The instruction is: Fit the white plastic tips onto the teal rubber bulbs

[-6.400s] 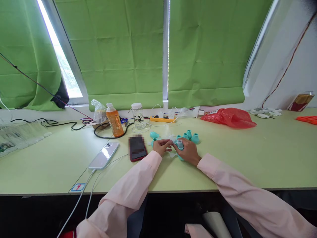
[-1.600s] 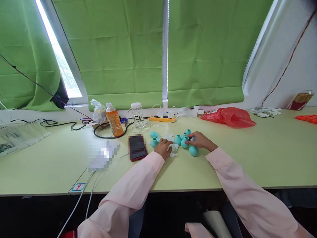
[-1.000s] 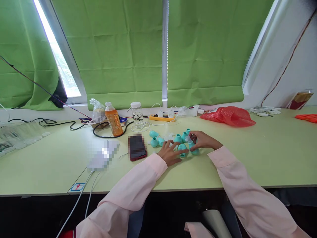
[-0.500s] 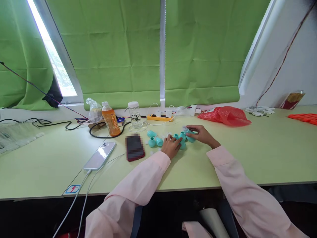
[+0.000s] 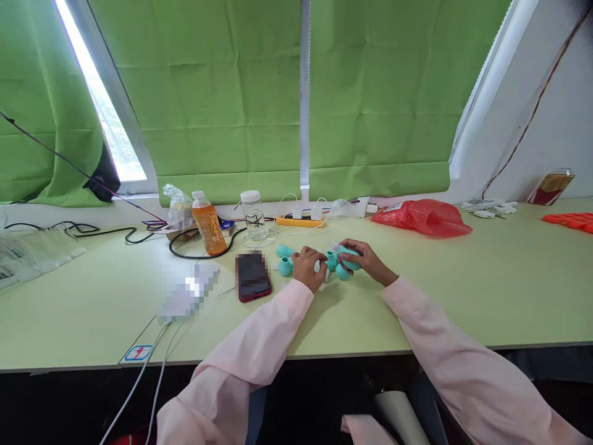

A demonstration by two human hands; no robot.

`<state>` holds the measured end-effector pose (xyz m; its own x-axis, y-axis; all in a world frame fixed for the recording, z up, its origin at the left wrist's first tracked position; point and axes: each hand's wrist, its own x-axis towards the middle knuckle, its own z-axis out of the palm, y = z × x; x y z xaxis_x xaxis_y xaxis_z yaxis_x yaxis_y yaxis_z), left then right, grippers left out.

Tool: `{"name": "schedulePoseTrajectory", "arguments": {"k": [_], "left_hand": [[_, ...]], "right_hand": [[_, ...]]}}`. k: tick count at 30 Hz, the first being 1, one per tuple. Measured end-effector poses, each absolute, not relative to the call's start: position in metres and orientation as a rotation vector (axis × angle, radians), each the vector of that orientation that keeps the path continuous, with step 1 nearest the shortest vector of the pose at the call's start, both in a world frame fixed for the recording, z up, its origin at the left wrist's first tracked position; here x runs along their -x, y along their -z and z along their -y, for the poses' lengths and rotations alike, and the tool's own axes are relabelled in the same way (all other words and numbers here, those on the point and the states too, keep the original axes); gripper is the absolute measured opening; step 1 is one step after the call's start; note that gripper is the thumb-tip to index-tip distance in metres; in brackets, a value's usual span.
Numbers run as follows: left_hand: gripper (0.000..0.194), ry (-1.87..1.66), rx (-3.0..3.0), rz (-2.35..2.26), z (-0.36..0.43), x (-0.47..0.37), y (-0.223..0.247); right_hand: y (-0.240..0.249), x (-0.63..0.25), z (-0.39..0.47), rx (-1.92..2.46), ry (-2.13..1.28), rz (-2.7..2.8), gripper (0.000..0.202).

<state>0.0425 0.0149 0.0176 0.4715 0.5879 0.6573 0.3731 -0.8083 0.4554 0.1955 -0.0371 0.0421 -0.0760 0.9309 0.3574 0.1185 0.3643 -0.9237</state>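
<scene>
the right hand [image 5: 371, 262] pinched a teal bulb [image 5: 351, 260] between thumb and fingers, over the table [image 5: 486, 290] and just right of the left hand [image 5: 309, 269]. a clear piece [image 5: 334, 246] showed at the bulb's left end. the bulb looked hollow, light and smooth, probably a little squeezable, so best held round its wide belly. the right hand lay back upward, its pale pink sleeve [image 5: 445, 334] slanting in from the lower right. the left hand's fingers curled down beside a translucent scrap [image 5: 317, 266]; whether they gripped it could not be told. an open-necked bulb [image 5: 331, 261] stood between the hands, a second upright bulb [image 5: 286, 267] left of them. farther left lay a red-cased phone [image 5: 253, 276]; behind stood an orange drink bottle [image 5: 209, 225].
</scene>
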Motion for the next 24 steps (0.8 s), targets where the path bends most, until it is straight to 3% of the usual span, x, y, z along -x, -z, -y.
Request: {"name": "schedulePoseTrajectory", "arguments": {"k": [3, 11, 24], "left_hand": [[0.013, -1.391, -2.204, -0.840, -0.017, -0.037, -0.023], [0.027, -1.393, -1.710, -0.780, -0.027, -0.039, -0.018], [0.024, -1.331, -1.504, -0.681, -0.027, -0.038, -0.019]], "right_hand": [[-0.034, -0.184, 0.035, 0.977, -0.918, 1.490, 0.028], [-0.021, -0.170, 0.032, 0.905, -0.981, 1.451, 0.024], [-0.014, -0.169, 0.025, 0.932, -1.014, 1.424, 0.027]]}}
